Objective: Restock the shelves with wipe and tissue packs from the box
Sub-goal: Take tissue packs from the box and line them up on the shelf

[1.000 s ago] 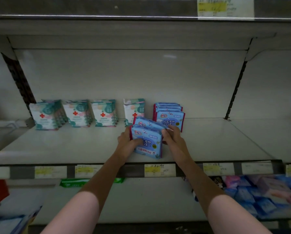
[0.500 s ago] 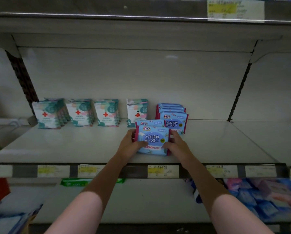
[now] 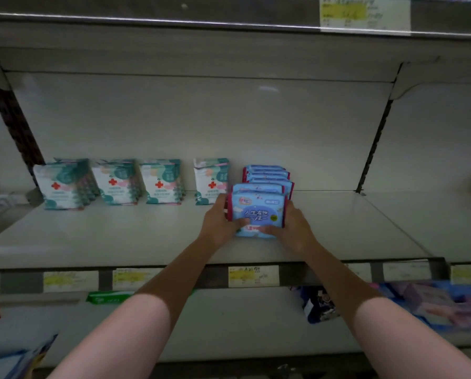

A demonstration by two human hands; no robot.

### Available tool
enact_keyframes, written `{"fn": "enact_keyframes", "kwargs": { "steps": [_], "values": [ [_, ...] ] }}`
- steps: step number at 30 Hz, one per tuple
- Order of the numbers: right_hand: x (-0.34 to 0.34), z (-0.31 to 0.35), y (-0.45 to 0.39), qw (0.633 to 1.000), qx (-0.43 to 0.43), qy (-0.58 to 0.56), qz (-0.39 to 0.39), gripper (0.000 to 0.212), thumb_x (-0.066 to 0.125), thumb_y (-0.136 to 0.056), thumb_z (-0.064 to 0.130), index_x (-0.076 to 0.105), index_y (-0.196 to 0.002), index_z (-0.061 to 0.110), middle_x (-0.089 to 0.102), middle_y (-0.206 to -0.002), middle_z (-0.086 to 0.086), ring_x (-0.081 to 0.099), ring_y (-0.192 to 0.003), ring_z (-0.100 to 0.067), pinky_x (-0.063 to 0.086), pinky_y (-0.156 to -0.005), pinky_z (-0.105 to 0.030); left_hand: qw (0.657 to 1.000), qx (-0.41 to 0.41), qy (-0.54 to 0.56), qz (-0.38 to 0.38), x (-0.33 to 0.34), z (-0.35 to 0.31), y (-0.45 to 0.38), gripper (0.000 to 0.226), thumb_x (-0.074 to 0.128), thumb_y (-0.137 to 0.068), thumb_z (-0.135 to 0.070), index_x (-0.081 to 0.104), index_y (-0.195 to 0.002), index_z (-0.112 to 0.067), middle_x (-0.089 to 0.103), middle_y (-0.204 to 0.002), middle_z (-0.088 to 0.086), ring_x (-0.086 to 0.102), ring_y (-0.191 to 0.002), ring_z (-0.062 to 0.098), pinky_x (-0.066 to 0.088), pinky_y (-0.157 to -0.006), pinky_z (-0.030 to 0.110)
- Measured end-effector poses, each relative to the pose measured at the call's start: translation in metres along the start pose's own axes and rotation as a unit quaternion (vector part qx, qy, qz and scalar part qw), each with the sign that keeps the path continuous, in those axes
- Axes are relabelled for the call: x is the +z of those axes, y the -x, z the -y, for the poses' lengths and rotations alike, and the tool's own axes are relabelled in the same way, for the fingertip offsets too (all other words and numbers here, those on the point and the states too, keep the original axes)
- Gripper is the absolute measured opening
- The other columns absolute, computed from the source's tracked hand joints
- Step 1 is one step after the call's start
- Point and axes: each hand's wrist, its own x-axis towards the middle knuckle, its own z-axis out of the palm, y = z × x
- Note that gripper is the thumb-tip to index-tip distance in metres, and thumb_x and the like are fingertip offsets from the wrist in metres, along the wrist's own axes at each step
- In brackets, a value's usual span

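Head view: a small bundle of upright blue soft-plastic wipe packs with red edges (image 3: 258, 212) is clamped between the left hand (image 3: 220, 222) and the right hand (image 3: 294, 228) on the pale metal middle shelf (image 3: 351, 231), just in front of a row of matching blue packs (image 3: 268, 175). A topple is judged possible on release, since the soft packs stand on edge and the front one could slide forward toward the shelf lip. Four stacks of white-and-teal packs with red crosses (image 3: 114, 181) are seen standing to the left, apart from the bundle. Open shelf is left to the right. The supply box cannot be made out; blurred blue packs (image 3: 433, 299) are seen lying below.
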Motion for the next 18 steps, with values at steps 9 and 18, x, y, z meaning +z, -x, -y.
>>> {"fn": "enact_keyframes", "kwargs": {
  "steps": [9, 18],
  "values": [
    [-0.027, -0.017, -0.024, 0.979, 0.147, 0.136, -0.041, 0.045, 0.060, -0.088, 0.013, 0.045, -0.128, -0.001, 0.053, -0.127, -0.020, 0.050, -0.117, -0.033, 0.039, -0.094, -0.033, 0.992, -0.102, -0.060, 0.038, 0.056, -0.007, -0.023, 0.057, 0.058, -0.091, -0.026, 0.030, -0.138, -0.011, 0.045, -0.133, 0.018, 0.052, -0.118, 0.033, 0.046, -0.098, 0.038],
    [-0.046, -0.019, 0.014, 0.981, 0.162, -0.092, -0.054, 0.065, 0.062, -0.087, 0.002, 0.031, -0.143, 0.007, 0.041, -0.139, -0.017, 0.049, -0.118, -0.026, 0.052, -0.085, -0.035, 0.995, -0.004, -0.034, -0.095, 0.080, -0.046, 0.012, 0.041, 0.060, -0.086, -0.009, 0.038, -0.118, 0.006, 0.039, -0.124, 0.022, 0.047, -0.113, 0.033, 0.042, -0.092, 0.034]
  ]
}}
